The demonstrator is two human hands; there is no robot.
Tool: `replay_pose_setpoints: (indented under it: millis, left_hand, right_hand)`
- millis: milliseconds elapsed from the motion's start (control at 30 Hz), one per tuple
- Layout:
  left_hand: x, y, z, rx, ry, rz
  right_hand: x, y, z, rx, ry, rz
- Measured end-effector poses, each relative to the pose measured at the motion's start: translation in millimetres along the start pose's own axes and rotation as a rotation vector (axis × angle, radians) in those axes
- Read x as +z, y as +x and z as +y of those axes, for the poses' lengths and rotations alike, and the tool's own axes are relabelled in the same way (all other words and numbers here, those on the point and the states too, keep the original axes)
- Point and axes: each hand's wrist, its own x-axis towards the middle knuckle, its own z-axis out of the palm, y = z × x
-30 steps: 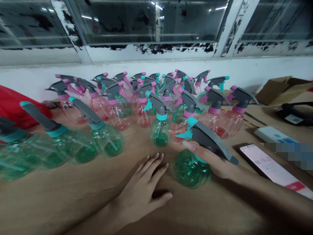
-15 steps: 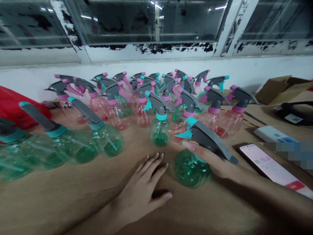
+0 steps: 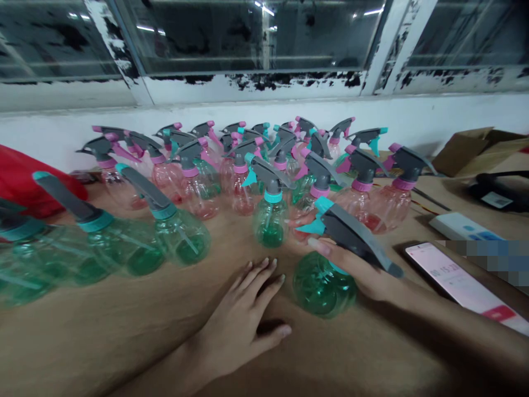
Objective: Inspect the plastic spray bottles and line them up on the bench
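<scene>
Fingers (image 3: 339, 255) of the right hand (image 3: 363, 281) grasp the neck of a spray bottle (image 3: 322, 289), one digit across its near side, another fingertip showing past the trigger. Its round, see-through green body holds green liquid; the head is grey with a turquoise nozzle and trigger. That body sits just below the grasping fingers, to the right of the left hand (image 3: 242, 309), which lies palm down on the table (image 3: 124, 336), holding nothing, fingers spread and pointing forward, near another green bottle (image 3: 270, 229). The right hand reaches in from the lower right.
</scene>
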Motion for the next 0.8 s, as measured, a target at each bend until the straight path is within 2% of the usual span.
replay_pose_setpoints:
  millis: [167,400,633,800]
  left_hand:
    - [1.1,-1.1,-0.7,-0.006,-0.008,-0.007]
    - [1.7,-1.0,0.0,-0.014,-0.003,-0.014]
    - [-0.5,1.0,-0.2,-0.012,-0.006,-0.017]
    - [-0.1,0.7,-0.2,0.004,-0.010,-0.003]
  right_hand:
    - [0.1,0.2,0.6,0.032,0.063,-0.025]
    - [0.3,-0.5,0.1,0.042,0.033,-0.009]
    - [-0.2,-2.9,10.9,0.033,-0.149,0.110]
    - [-0.8,-0.9,3.4,0.023,-0.100,0.066]
